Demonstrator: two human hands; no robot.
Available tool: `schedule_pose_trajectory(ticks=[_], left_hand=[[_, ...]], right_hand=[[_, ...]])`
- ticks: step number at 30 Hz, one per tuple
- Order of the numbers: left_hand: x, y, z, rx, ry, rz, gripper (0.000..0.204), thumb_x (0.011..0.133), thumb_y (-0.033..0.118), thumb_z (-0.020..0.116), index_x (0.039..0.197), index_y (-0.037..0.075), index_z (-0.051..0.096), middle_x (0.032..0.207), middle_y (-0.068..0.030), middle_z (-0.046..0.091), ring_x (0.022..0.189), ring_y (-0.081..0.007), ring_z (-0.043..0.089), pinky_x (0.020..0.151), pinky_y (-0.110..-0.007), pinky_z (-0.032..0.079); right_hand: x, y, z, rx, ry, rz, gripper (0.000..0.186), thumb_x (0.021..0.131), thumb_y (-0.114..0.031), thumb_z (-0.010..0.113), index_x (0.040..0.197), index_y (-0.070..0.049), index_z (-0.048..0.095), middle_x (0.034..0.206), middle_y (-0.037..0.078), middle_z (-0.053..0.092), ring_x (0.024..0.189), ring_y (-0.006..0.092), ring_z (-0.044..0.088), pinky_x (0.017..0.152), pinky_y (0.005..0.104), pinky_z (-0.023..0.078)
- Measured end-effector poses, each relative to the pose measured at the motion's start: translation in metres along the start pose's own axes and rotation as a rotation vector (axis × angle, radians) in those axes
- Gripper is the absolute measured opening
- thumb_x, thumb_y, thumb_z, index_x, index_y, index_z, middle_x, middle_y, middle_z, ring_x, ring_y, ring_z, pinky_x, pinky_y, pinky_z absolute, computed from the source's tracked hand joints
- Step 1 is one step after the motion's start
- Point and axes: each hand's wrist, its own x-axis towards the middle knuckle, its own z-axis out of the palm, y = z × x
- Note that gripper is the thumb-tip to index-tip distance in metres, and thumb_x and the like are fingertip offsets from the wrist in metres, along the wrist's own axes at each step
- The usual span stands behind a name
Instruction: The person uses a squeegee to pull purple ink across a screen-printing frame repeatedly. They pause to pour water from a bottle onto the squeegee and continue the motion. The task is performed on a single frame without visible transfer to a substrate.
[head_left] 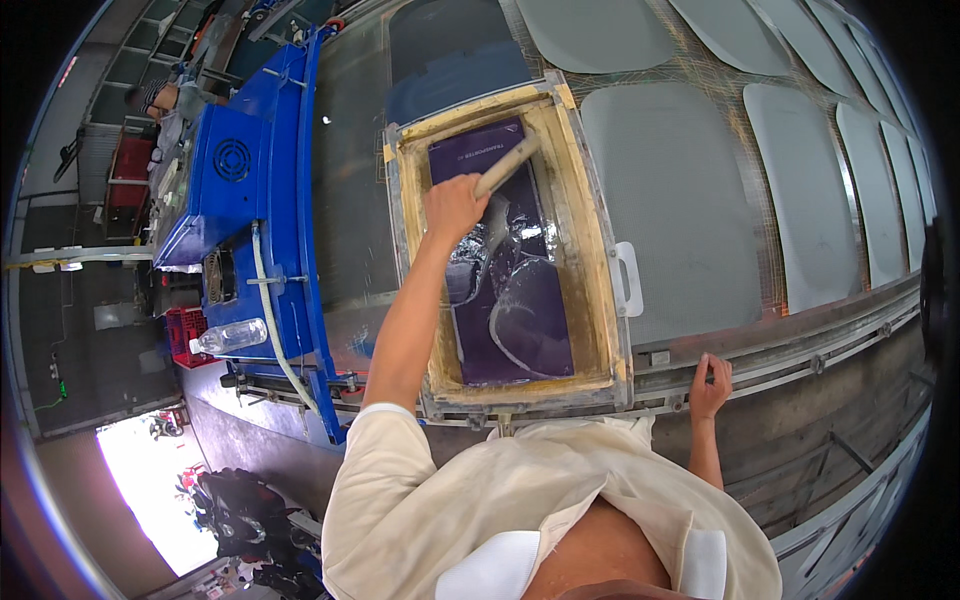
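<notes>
My left hand (456, 208) is closed round a squeegee (508, 167), a pale bar that slants up to the right. It is held over the upper part of a screen printing frame (602, 250) with yellowed inner edges. Inside the frame lies a dark purple printing screen (490, 325), with wet, glossy ink smeared across its middle. The squeegee's far end reaches close to the frame's upper right corner. Apart from the frame, my right hand (710, 386) hangs by the metal rail at the table's near edge, its fingers loosely curled with nothing seen in them.
A white handle (627, 280) sticks out from the frame's right side. Grey rounded panels (665, 200) lie in rows on the table to the right. At the left stands a blue machine (285, 200) with a hose (268, 300) and a clear plastic bottle (230, 337).
</notes>
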Motion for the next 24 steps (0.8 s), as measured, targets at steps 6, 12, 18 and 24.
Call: schedule_pose_trajectory(ticks=[6,12,18,24], left_hand=[[-0.04,-0.01,-0.017,-0.144,-0.011,0.293,0.024,0.079,0.022,0.078,0.102,0.018,0.076,0.099,-0.0014,0.075,0.088,-0.0284,0.067,0.078,-0.043,0.052],[0.009,0.001,-0.033,-0.138,-0.001,0.559,0.031,0.072,0.004,0.077,0.098,0.02,0.077,0.101,0.008,0.074,0.097,-0.018,0.061,0.095,-0.04,0.034],[0.041,0.029,-0.001,-0.225,-0.225,0.929,0.038,0.07,-0.004,0.073,0.098,0.022,0.08,0.105,0.0093,0.074,0.108,-0.0158,0.058,0.1,-0.043,0.029],[0.039,0.022,0.024,-0.216,-0.171,0.824,0.038,0.07,-0.004,0.073,0.097,0.021,0.08,0.107,0.0091,0.073,0.115,-0.0159,0.058,0.102,-0.044,0.028]], right_hand=[[0.0,0.002,0.004,0.009,0.03,0.006,0.005,0.095,-0.006,0.068,0.092,-0.002,0.068,0.082,0.01,0.066,0.074,0.0294,0.06,0.076,0.0403,0.047],[-0.002,0.001,0.003,0.006,0.007,0.036,0.007,0.095,-0.008,0.068,0.093,-0.001,0.069,0.087,0.011,0.068,0.081,0.0279,0.063,0.074,0.0373,0.05],[-0.007,0.006,0.006,-0.053,0.053,0.075,0.009,0.093,-0.011,0.07,0.091,-0.002,0.071,0.081,0.008,0.068,0.075,0.0237,0.061,0.071,0.0352,0.05],[0.009,-0.012,0.018,0.119,-0.035,0.198,0.015,0.095,-0.015,0.071,0.097,0.0,0.072,0.085,0.009,0.07,0.077,0.0193,0.063,0.073,0.0324,0.05]])
